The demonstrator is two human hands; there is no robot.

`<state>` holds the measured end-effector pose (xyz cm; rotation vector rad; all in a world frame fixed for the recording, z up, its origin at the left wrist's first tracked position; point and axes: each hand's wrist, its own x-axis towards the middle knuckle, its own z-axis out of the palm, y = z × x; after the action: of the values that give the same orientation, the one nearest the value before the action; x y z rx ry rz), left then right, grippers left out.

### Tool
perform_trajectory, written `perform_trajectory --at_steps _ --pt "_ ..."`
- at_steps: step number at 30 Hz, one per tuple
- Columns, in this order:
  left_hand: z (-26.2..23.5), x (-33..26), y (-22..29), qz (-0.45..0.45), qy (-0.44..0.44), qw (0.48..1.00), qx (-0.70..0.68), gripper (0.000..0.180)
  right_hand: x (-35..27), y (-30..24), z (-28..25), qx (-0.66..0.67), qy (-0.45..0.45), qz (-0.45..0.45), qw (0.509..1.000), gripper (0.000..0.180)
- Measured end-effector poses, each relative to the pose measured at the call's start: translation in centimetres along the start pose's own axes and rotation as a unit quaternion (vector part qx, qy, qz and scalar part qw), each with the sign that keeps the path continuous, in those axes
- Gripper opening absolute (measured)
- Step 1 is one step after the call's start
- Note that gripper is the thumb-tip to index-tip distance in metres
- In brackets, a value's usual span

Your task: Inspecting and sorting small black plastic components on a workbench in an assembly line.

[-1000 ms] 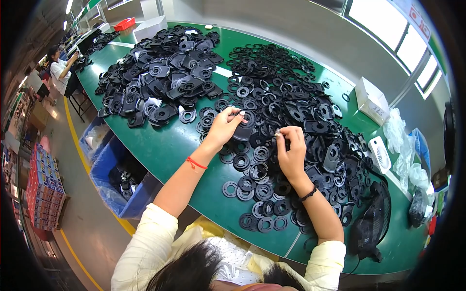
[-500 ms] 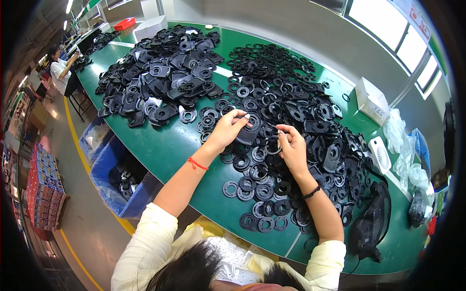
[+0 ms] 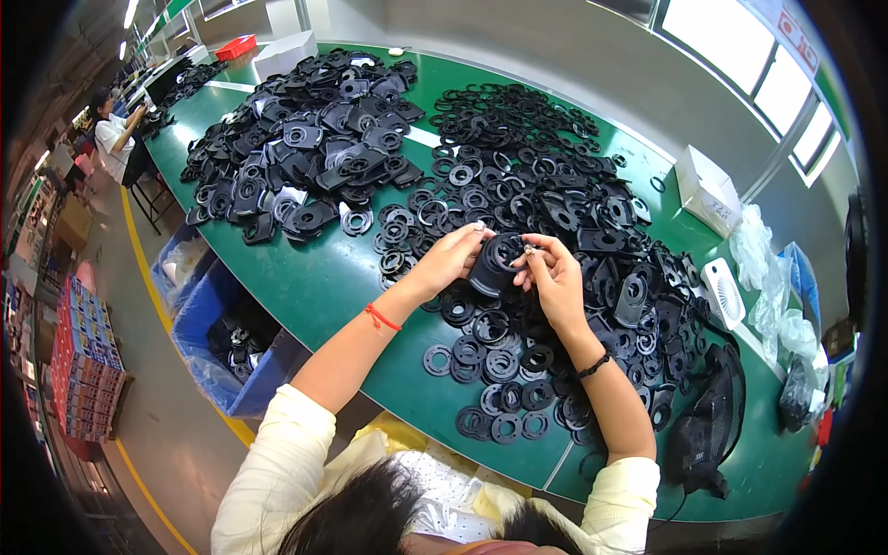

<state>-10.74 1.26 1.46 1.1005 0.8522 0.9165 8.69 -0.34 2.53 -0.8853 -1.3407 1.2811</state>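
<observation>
My left hand (image 3: 447,265), with a red cord at the wrist, pinches the edge of a black plastic housing plate (image 3: 487,277) that has a round opening. Closed on the opposite side, my right hand (image 3: 554,279) has thumb and fingers at a thin black ring (image 3: 502,242), which lies over the plate's opening. Whether the ring is seated there I cannot tell. Both hands hover above loose black rings and washers (image 3: 500,364) spread over the green table (image 3: 388,361).
A heap of black plates (image 3: 305,139) lies to the left, a pile of rings (image 3: 518,116) at the back. On the right are a white box (image 3: 706,192), a white fan (image 3: 722,294) and a black mesh bag (image 3: 708,425). Blue bins (image 3: 222,347) stand left; a person (image 3: 116,134) sits beyond.
My hands have come together. The left has moved right and slightly down with the plate, and the ring in my right hand has gone from beside the plate to over its opening.
</observation>
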Motion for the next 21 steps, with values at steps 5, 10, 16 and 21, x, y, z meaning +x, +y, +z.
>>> perform_trajectory --at_steps 5,10,16,21 --pt "0.3 0.3 -0.7 0.052 -0.021 0.998 0.038 0.029 -0.1 0.2 -0.2 -0.030 0.008 0.011 0.999 0.020" --pt "0.5 0.3 -0.6 0.151 -0.033 0.983 0.099 0.023 -0.3 0.1 0.2 -0.078 0.014 -0.029 0.996 0.019" --pt "0.9 -0.5 0.2 0.161 -0.016 0.966 0.203 0.024 -0.7 -0.6 0.9 -0.090 0.038 -0.061 0.993 0.019" --pt "1.1 -0.5 0.2 0.240 -0.003 0.925 0.296 0.020 -0.5 -0.5 0.6 -0.150 0.014 -0.047 0.987 0.012"
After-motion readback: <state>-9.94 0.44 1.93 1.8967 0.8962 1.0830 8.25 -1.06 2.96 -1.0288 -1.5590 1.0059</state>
